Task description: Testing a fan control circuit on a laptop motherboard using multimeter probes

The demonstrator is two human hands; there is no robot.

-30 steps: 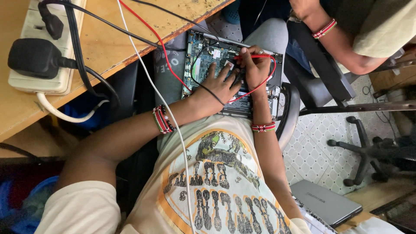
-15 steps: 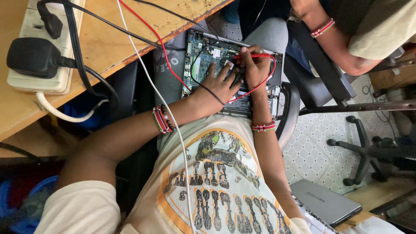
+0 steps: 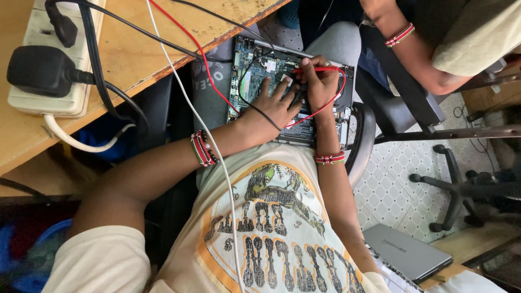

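Observation:
An opened laptop with its green circuit board (image 3: 251, 76) exposed rests on my lap. My left hand (image 3: 271, 106) lies flat on the board with fingers spread, a black lead running under it. My right hand (image 3: 320, 87) is closed on a red test probe (image 3: 317, 69), its tip pointing left onto the board near my left fingertips. A red lead (image 3: 325, 108) loops from the probe round my right hand. Both wrists wear red beaded bracelets.
A wooden table (image 3: 163, 38) lies at upper left with a white power strip (image 3: 49, 59) and black plug. Red, black and white cables cross it. Another person's arm (image 3: 418, 54) is at upper right. An office chair base (image 3: 461, 190) and a closed grey laptop (image 3: 407, 252) stand right.
Both hands stay on the board in nearly the same places; the red probe shifts only slightly.

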